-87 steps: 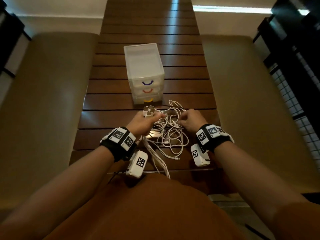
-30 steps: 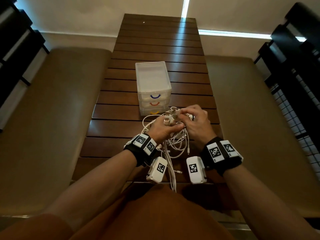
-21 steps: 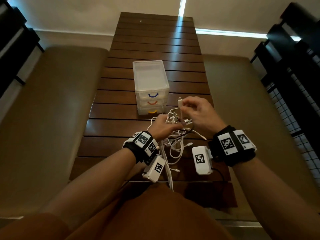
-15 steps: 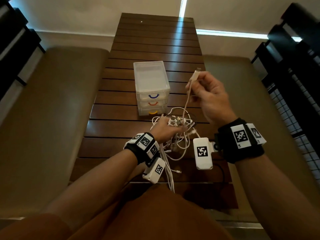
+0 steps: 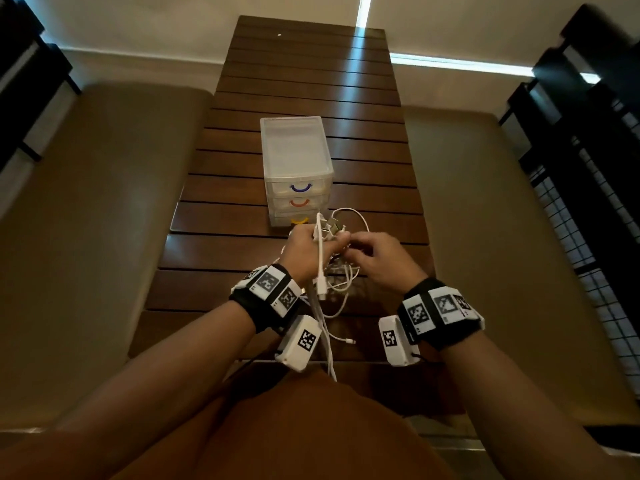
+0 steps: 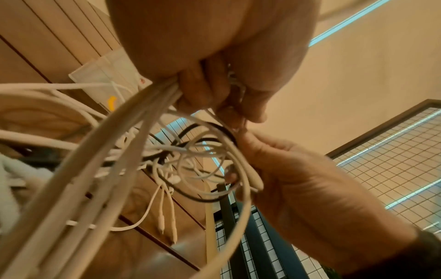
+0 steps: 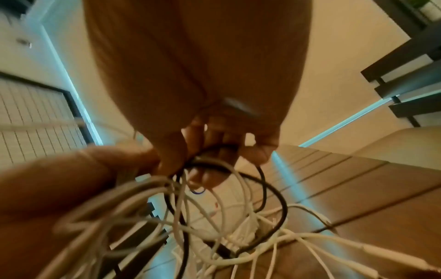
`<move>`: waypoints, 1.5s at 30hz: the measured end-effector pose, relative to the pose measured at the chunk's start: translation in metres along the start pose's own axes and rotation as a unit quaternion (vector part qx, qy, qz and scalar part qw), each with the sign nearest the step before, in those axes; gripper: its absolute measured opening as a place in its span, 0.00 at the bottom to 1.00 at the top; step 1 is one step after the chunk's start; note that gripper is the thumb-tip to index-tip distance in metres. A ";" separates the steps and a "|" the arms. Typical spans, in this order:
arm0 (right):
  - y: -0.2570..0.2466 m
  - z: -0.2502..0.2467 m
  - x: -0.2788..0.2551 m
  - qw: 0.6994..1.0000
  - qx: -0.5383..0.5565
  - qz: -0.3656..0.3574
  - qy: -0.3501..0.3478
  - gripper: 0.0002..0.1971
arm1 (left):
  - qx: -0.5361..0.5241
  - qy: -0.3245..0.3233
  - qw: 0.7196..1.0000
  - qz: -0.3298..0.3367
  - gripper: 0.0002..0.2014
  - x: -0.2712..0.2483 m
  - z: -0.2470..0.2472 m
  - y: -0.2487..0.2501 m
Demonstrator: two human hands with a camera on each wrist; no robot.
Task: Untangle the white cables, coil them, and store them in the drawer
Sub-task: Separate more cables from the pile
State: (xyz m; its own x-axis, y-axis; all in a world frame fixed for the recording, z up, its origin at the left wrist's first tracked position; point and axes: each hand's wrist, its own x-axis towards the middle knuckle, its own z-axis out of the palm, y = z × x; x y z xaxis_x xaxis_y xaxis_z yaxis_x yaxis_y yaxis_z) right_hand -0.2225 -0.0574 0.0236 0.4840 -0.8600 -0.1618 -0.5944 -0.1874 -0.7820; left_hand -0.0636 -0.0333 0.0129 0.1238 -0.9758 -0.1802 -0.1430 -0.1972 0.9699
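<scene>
A tangle of white cables [image 5: 341,284] hangs between my hands over the near part of the wooden table [image 5: 294,74]. My left hand [image 5: 311,245] grips a bunch of their plug ends, which stick up above the fist. One freed white cable [image 5: 321,271] lies draped over that hand, its plug dangling. My right hand [image 5: 363,251] pinches into the loops just right of it. The left wrist view shows my left hand [image 6: 205,90] gripping the strands and my right hand [image 6: 248,147] pinching them. A black cable [image 7: 274,190] is mixed into the tangle. The small white drawer unit [image 5: 294,157] stands behind, all three drawers closed.
Tan cushioned benches run along both sides of the table, on the left [image 5: 104,237] and on the right [image 5: 502,237]. A dark metal grid frame [image 5: 595,244] stands at the far right. Cable ends trail off the table's near edge [image 5: 330,365] toward my lap.
My right hand had pulled one cable end up high; it has come back down to the tangle. That cable now lies over my left hand, which still grips the plug bunch.
</scene>
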 end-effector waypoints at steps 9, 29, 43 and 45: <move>0.014 0.008 -0.018 0.987 -0.144 0.061 0.044 0.08 | -0.023 0.118 0.992 0.032 0.15 -0.007 -0.018 0.011; -0.015 -0.006 0.015 0.985 0.111 -0.084 0.107 0.09 | 0.202 -0.015 0.974 0.100 0.07 -0.008 -0.021 0.025; -0.042 -0.087 0.006 0.963 0.138 -0.178 0.146 0.09 | 0.319 -0.012 0.946 -0.061 0.12 0.004 -0.044 -0.016; -0.028 -0.089 0.004 0.993 -0.099 -0.060 -0.002 0.12 | 0.292 0.031 0.955 -0.040 0.10 0.006 -0.048 -0.009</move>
State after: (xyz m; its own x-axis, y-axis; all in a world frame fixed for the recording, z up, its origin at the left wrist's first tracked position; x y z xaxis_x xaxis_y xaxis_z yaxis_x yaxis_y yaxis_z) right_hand -0.2611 -0.0977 0.0986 0.5604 -0.8246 -0.0776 -0.6473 -0.3777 -0.6620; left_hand -0.0142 -0.0329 0.0106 0.2119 -0.9518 -0.2216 -0.6524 -0.3066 0.6931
